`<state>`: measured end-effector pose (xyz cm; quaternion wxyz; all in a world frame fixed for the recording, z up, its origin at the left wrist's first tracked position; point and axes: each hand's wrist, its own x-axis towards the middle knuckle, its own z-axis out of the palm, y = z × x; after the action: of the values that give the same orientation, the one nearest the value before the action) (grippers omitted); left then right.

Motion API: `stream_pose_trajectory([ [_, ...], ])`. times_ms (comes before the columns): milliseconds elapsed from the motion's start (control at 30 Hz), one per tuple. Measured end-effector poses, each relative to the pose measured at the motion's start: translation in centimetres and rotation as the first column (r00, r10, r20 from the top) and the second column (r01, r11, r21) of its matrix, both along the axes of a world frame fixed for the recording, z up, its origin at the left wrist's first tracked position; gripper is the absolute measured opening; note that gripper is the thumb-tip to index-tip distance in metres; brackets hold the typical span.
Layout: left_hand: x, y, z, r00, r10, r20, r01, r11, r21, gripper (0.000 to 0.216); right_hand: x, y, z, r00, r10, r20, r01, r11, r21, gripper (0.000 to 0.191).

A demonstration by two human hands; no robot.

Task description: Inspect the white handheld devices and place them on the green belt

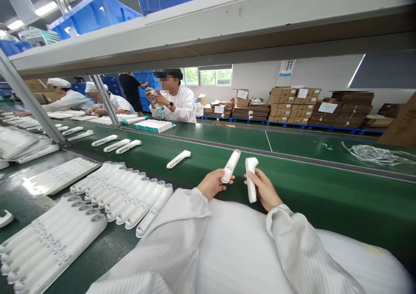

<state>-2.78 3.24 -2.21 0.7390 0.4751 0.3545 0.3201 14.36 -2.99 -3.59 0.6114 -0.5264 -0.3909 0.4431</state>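
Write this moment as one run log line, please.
left hand: holds white casing; right hand: holds second casing, apart from first; at left: rows of similar casings

Left hand (212, 183) holds white part (231, 165), right hand (265, 190) second part (251, 183), over green belt (325, 190); row of parts (143, 203) on counter (119, 248), left.

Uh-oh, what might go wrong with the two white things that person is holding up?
The left part in the left hand and the right part in the right hand are close together, so they might knock and get scratched. Either might slip and drop, perhaps onto the green surface. The left sleeve is near the row of white parts, so it might nudge the end one.
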Motion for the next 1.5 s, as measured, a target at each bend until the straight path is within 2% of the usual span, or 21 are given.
stream_pose_trajectory([
  [100, 0.2, -0.8, 0.3, 0.986, -0.114, 0.118, 0.113, 0.993, 0.014, 0.029, 0.6, 0.5, -0.7, 0.934, -0.14, 0.329, 0.153, 0.988, -0.015, 0.055],
  [233, 0.3, -1.6, 0.7, 0.949, -0.229, 0.215, 0.222, 0.973, 0.055, 0.038, 1.3, 0.7, -0.9, 0.732, -0.234, 0.639, 0.303, 0.953, 0.002, 0.061],
  [367, 0.6, -2.0, 0.8, 0.927, -0.289, 0.241, 0.279, 0.957, 0.075, 0.044, 2.3, 0.9, -1.5, 0.613, -0.191, 0.767, 0.304, 0.953, -0.006, 0.063],
  [533, 0.7, -2.3, 1.0, 0.92, -0.327, 0.218, 0.315, 0.945, 0.088, 0.055, 3.3, 1.2, -2.8, 0.515, -0.036, 0.857, 0.218, 0.972, -0.09, 0.046],
  [600, 0.7, -2.3, 1.0, 0.915, -0.342, 0.213, 0.328, 0.939, 0.101, 0.061, 3.3, 1.1, -2.7, 0.493, -0.056, 0.868, 0.232, 0.97, -0.069, 0.043],
  [667, 0.6, -2.3, 1.1, 0.911, -0.354, 0.212, 0.336, 0.935, 0.117, 0.066, 3.1, 0.9, -2.2, 0.496, -0.144, 0.856, 0.249, 0.968, 0.019, 0.039],
  [733, 0.6, -2.3, 1.0, 0.908, -0.365, 0.207, 0.344, 0.93, 0.132, 0.071, 2.4, 0.7, -1.4, 0.569, -0.248, 0.784, 0.238, 0.962, 0.133, 0.031],
  [800, 0.7, -2.3, 0.9, 0.911, -0.37, 0.18, 0.346, 0.926, 0.154, 0.074, 1.6, 0.4, -0.5, 0.738, -0.275, 0.616, 0.194, 0.961, 0.197, 0.026],
  [867, 1.0, -2.2, 0.6, 0.929, -0.352, 0.117, 0.322, 0.922, 0.215, 0.076, 0.5, 0.2, 0.2, 0.904, -0.199, 0.379, 0.135, 0.973, 0.189, 0.03],
  [900, 1.1, -2.2, 0.4, 0.942, -0.328, 0.073, 0.299, 0.916, 0.268, 0.076, 0.1, 0.0, 0.5, 0.955, -0.143, 0.258, 0.1, 0.98, 0.171, 0.032],
  [967, 1.5, -2.1, 0.0, 0.966, -0.256, -0.034, 0.248, 0.881, 0.403, 0.078, -0.7, -0.2, 0.7, 0.998, -0.031, 0.049, 0.023, 0.989, 0.146, 0.036],
  [1067, 1.9, -2.2, -0.5, 0.975, -0.139, -0.175, 0.215, 0.797, 0.565, 0.085, -1.1, -0.4, 0.9, 0.973, 0.111, -0.201, -0.088, 0.989, 0.123, 0.032],
  [1133, 2.1, -2.1, -0.6, 0.976, -0.077, -0.202, 0.187, 0.772, 0.607, 0.083, -0.9, -0.5, 1.0, 0.927, 0.169, -0.336, -0.144, 0.985, 0.096, 0.026],
  [1200, 2.0, -1.9, -0.7, 0.98, -0.003, -0.201, 0.13, 0.77, 0.624, 0.066, -0.7, -0.7, 1.2, 0.878, 0.195, -0.437, -0.18, 0.981, 0.076, 0.02],
  [1267, 1.6, -1.2, -0.7, 0.964, 0.144, -0.223, 0.049, 0.729, 0.683, 0.049, -0.6, -0.8, 1.5, 0.84, 0.207, -0.502, -0.207, 0.977, 0.056, 0.018],
  [1333, 0.8, -0.3, -0.6, 0.894, 0.364, -0.262, -0.006, 0.594, 0.804, 0.039, -0.5, -1.1, 1.9, 0.815, 0.207, -0.541, -0.235, 0.972, 0.017, 0.019],
  [1400, -0.4, 0.8, -0.5, 0.768, 0.583, -0.266, -0.003, 0.419, 0.908, 0.037, -0.6, -1.4, 2.3, 0.803, 0.204, -0.56, -0.258, 0.966, -0.019, 0.021],
  [1433, -1.0, 1.3, -0.4, 0.696, 0.668, -0.263, 0.006, 0.361, 0.933, 0.037, -0.6, -1.5, 2.4, 0.802, 0.204, -0.561, -0.265, 0.964, -0.029, 0.022],
  [1467, -1.7, 1.8, -0.3, 0.62, 0.738, -0.267, 0.008, 0.334, 0.943, 0.038, -0.6, -1.5, 2.5, 0.803, 0.205, -0.559, -0.27, 0.962, -0.034, 0.023],
  [1500, -2.3, 2.3, -0.1, 0.537, 0.792, -0.288, 0.004, 0.339, 0.941, 0.039, -0.6, -1.6, 2.5, 0.806, 0.209, -0.554, -0.273, 0.961, -0.035, 0.024],
])
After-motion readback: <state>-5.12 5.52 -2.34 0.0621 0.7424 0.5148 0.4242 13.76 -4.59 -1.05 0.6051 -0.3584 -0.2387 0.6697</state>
